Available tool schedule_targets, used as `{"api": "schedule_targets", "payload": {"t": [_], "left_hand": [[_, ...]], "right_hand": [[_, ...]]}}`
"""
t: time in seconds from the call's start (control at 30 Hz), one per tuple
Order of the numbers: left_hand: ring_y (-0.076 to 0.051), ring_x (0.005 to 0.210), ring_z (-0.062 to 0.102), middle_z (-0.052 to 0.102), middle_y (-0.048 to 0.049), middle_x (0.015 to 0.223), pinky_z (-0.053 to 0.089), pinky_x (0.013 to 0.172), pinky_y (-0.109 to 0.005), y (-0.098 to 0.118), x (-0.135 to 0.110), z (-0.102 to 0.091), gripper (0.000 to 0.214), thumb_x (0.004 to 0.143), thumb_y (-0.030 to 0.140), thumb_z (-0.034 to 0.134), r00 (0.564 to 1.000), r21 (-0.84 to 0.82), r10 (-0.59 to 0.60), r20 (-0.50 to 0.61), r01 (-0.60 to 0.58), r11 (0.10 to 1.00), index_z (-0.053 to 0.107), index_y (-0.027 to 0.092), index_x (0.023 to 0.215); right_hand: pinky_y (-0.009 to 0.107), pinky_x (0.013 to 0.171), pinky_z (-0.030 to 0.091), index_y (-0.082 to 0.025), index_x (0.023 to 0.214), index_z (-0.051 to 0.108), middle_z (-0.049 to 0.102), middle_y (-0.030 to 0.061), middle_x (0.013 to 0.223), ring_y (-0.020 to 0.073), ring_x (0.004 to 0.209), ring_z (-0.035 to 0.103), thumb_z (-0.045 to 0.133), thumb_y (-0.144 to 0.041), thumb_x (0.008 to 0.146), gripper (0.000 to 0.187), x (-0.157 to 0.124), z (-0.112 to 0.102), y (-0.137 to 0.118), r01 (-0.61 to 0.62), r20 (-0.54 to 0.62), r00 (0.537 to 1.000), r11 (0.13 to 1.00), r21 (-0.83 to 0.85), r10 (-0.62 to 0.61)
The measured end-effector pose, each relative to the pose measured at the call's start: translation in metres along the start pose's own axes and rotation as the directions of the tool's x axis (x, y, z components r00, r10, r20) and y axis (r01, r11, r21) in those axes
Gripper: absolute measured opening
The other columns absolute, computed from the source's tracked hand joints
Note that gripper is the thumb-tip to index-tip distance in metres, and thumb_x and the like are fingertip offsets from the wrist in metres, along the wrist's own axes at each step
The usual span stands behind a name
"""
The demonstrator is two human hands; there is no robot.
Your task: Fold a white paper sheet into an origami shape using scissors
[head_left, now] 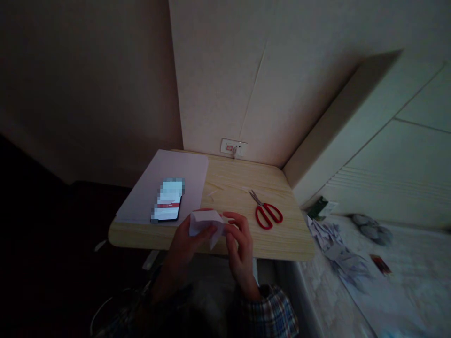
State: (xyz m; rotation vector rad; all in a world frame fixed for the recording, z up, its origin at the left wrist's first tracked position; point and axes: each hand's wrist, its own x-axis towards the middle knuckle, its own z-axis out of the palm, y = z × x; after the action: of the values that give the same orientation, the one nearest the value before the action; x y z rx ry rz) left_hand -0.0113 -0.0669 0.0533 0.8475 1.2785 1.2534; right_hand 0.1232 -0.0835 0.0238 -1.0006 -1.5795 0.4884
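Note:
A small folded piece of white paper (206,217) is between my hands, just above the front edge of the wooden table. My left hand (188,241) grips its left side, with the thumb laid across the front. At the paper's right edge, my right hand (239,239) pinches it between thumb and fingers. Scissors with red handles (264,213) lie to the right of my hands, blades pointing toward the wall. Left of my hands, a phone (168,202) with a lit screen rests on large white sheets of paper (158,173).
The table (232,180) stands against a wall with a power outlet (234,148). A bed (416,263) adjoins on the right, with crumpled paper scraps (331,239) and a grey bundle (371,228) on it. A white cable (102,305) hangs at lower left.

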Motion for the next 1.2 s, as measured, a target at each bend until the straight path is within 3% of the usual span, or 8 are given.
{"api": "schedule_targets", "payload": {"t": [0.17, 0.3, 0.4, 0.5, 0.77, 0.9, 1.03, 1.2], "left_hand": [[-0.025, 0.079, 0.068, 0.074, -0.0038, 0.082, 0.052, 0.069, -0.032, 0.003, 0.0, 0.001, 0.04, 0.048, 0.024, 0.08, 0.999, -0.006, 0.014, 0.039, -0.014, 1.0, 0.067, 0.017, 0.085], [-0.023, 0.077, 0.067, 0.073, -0.0015, 0.081, 0.051, 0.067, -0.03, 0.002, 0.001, 0.0, 0.041, 0.049, 0.022, 0.078, 1.0, 0.005, 0.016, 0.024, -0.017, 1.0, 0.066, 0.018, 0.088], [-0.023, 0.079, 0.066, 0.073, -0.0009, 0.082, 0.051, 0.069, -0.03, 0.003, 0.001, -0.001, 0.034, 0.053, 0.022, 0.075, 0.999, 0.054, 0.046, -0.006, -0.045, 0.998, 0.067, 0.018, 0.086], [-0.024, 0.083, 0.067, 0.073, -0.0017, 0.082, 0.05, 0.072, -0.031, 0.003, 0.0, -0.001, 0.022, 0.058, 0.022, 0.071, 0.994, 0.126, 0.111, -0.011, -0.109, 0.986, 0.068, 0.019, 0.08], [-0.024, 0.089, 0.068, 0.073, -0.0058, 0.093, 0.053, 0.078, -0.033, -0.005, 0.0, -0.002, 0.029, 0.068, 0.026, 0.069, 0.985, 0.156, 0.16, 0.067, -0.168, 0.973, 0.066, 0.018, 0.095], [-0.022, 0.08, 0.066, 0.071, -0.0042, 0.092, 0.054, 0.07, -0.032, -0.007, 0.001, -0.001, 0.035, 0.065, 0.024, 0.071, 0.988, 0.14, 0.138, 0.071, -0.147, 0.979, 0.065, 0.017, 0.099], [-0.022, 0.084, 0.066, 0.07, -0.0025, 0.096, 0.057, 0.065, -0.03, -0.006, -0.001, 0.0, 0.037, 0.063, 0.027, 0.074, 0.996, -0.037, 0.056, 0.067, -0.053, 0.998, 0.065, 0.018, 0.098], [-0.019, 0.079, 0.067, 0.073, -0.0015, 0.084, 0.056, 0.064, -0.026, -0.005, -0.004, 0.001, 0.033, 0.062, 0.027, 0.078, 0.999, -0.217, -0.014, 0.044, 0.023, 0.976, 0.069, 0.016, 0.092]], "right_hand": [[0.039, 0.093, 0.045, -0.023, 0.1, 0.067, 0.057, 0.0079, 0.113, 0.0224, 0.11, 0.055, 0.04, -0.039, 0.096, 0.032, 0.002, -0.002, -0.003, -0.105, 0.018, 0.994, 0.992, 0.07, 0.104], [0.041, 0.098, 0.042, -0.022, 0.103, 0.062, 0.056, 0.0088, 0.117, 0.0243, 0.114, 0.052, 0.044, -0.054, 0.091, 0.038, 0.004, -0.001, -0.007, -0.118, 0.032, 0.993, 0.987, 0.109, 0.116], [0.039, 0.096, 0.043, -0.022, 0.098, 0.06, 0.057, 0.008, 0.117, 0.0236, 0.112, 0.053, 0.059, -0.043, 0.085, 0.024, 0.006, 0.002, -0.009, -0.171, 0.04, 0.985, 0.982, 0.081, 0.168], [0.036, 0.092, 0.045, -0.021, 0.088, 0.063, 0.06, 0.0069, 0.112, 0.0216, 0.107, 0.056, 0.062, -0.024, 0.082, 0.007, 0.007, 0.004, -0.006, -0.231, 0.027, 0.973, 0.971, 0.064, 0.229], [0.033, 0.081, 0.047, -0.02, 0.092, 0.064, 0.064, 0.0037, 0.093, 0.0195, 0.088, 0.059, 0.059, -0.021, 0.083, 0.011, 0.008, -0.007, 0.0, -0.293, -0.149, 0.943, 0.955, 0.048, 0.297], [0.034, 0.084, 0.046, -0.021, 0.091, 0.062, 0.062, 0.0036, 0.096, 0.02, 0.093, 0.058, 0.059, -0.024, 0.085, 0.007, 0.009, -0.006, -0.008, -0.216, -0.138, 0.967, 0.976, 0.004, 0.214], [0.037, 0.091, 0.046, -0.023, 0.105, 0.059, 0.057, 0.0068, 0.113, 0.0224, 0.106, 0.054, 0.063, -0.022, 0.083, 0.022, 0.006, -0.001, -0.01, -0.111, -0.027, 0.994, 0.992, -0.057, 0.11], [0.04, 0.096, 0.044, -0.027, 0.116, 0.058, 0.051, 0.008, 0.125, 0.0243, 0.116, 0.05, 0.063, -0.024, 0.084, 0.032, 0.003, -0.006, -0.007, -0.036, 0.089, 0.995, 0.995, -0.092, 0.045]]}}
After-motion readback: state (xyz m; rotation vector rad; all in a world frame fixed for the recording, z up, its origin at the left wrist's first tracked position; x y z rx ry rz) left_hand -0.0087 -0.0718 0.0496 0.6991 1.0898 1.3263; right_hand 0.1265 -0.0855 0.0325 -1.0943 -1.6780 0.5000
